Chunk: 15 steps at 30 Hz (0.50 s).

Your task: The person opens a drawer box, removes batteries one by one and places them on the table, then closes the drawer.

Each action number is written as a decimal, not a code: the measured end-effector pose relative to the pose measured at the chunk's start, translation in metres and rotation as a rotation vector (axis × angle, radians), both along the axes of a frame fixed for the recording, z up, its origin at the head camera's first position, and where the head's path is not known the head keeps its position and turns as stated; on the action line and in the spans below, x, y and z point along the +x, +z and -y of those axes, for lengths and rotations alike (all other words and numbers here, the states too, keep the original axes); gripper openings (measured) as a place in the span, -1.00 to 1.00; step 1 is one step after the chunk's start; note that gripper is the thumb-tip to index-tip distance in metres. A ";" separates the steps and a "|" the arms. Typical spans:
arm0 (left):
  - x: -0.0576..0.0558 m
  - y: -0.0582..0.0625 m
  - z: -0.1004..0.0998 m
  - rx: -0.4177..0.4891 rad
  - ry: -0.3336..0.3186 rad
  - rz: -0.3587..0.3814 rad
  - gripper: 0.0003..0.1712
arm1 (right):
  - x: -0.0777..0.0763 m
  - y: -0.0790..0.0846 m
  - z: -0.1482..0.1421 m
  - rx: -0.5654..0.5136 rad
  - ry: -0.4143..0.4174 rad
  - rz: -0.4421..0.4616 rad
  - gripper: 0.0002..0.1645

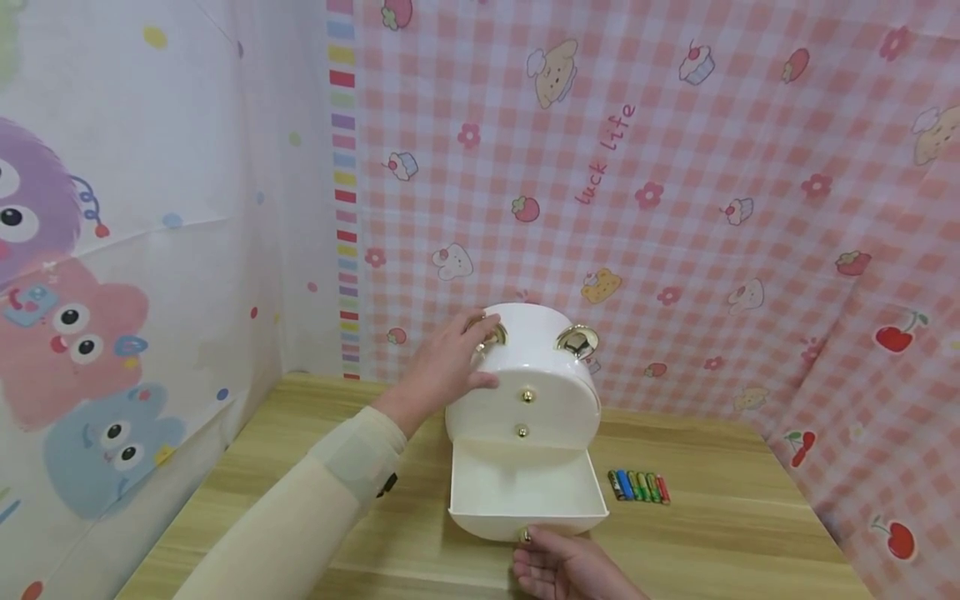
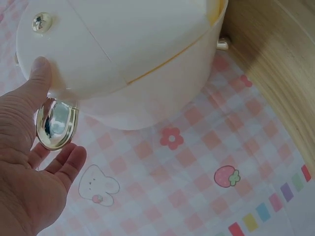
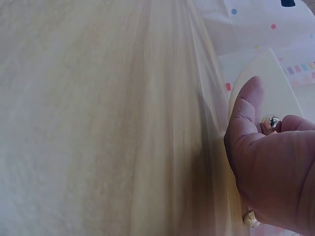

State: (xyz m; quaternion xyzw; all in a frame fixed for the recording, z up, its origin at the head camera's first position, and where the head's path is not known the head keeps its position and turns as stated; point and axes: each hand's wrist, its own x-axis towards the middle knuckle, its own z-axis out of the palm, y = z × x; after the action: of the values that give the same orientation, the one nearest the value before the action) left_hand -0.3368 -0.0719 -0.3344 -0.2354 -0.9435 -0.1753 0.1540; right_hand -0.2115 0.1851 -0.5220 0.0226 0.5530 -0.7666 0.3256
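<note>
A white storage box [image 1: 551, 408] with gold ears and round gold knobs stands on the table, its bottom drawer [image 1: 517, 483] pulled far out. At the box's upper left, my left hand [image 1: 442, 358] holds on around one gold ear [image 2: 56, 124], its thumb [image 2: 40, 73] against the front face. Below the drawer front, my right hand [image 1: 573, 571] pinches the drawer's gold knob [image 3: 270, 124] between thumb and forefinger. The inside of the drawer shows only its white floor and walls. Several batteries [image 1: 637, 487] lie in a row just right of the drawer.
The wooden table [image 1: 720, 533] extends to both sides of the box. Behind the box hangs a pink checked cloth [image 1: 480, 192] with cartoon prints. A white cloth [image 1: 165, 292] with cartoon figures hangs at the left.
</note>
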 end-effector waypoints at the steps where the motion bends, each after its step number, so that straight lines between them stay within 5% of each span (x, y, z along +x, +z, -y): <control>1: 0.000 0.000 0.000 0.000 0.001 0.003 0.11 | 0.000 0.000 0.000 0.001 0.000 -0.001 -0.73; 15: -0.002 0.003 0.000 0.031 -0.017 0.010 0.06 | -0.008 0.001 0.004 -0.004 -0.005 -0.027 -0.72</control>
State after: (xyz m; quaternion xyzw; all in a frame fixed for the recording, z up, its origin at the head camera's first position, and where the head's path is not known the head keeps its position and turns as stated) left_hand -0.3386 -0.0721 -0.3316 -0.2401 -0.9394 -0.1923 0.1513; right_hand -0.2196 0.1808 -0.5212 0.0132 0.5558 -0.7687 0.3163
